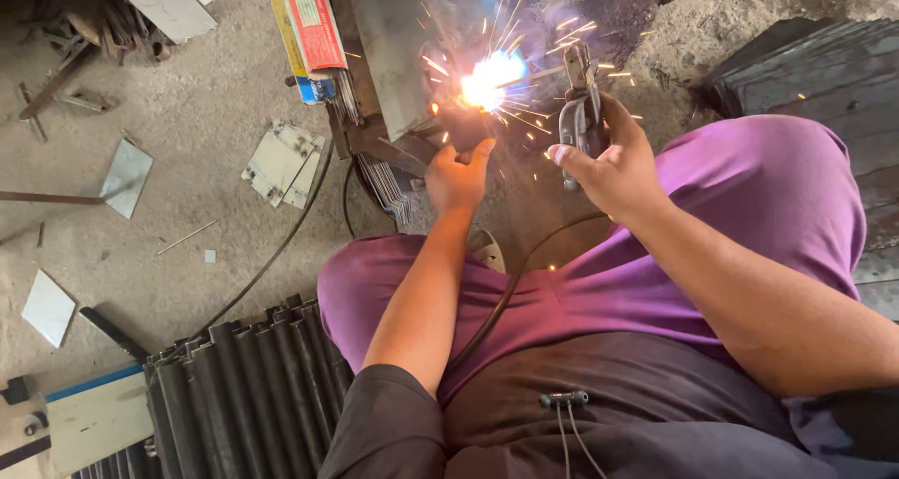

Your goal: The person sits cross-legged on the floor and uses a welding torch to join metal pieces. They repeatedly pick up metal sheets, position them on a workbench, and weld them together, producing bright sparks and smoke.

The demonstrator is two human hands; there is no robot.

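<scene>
Dusty concrete floor (187, 254), scattered metal plates (281, 161), black tubes (243, 385) beside knee.

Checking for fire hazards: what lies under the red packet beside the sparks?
Under the red packet lie a yellow packet and a bundle of thin rods. What they rest on is covered.

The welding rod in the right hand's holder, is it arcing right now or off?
Arcing. The welding rod clamped in the electrode holder that the right hand grips ends in a bright white flash, with sparks flying outward.

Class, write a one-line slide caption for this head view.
Right hand grips electrode holder, sparks flying; left hand steadies metal piece.
</scene>
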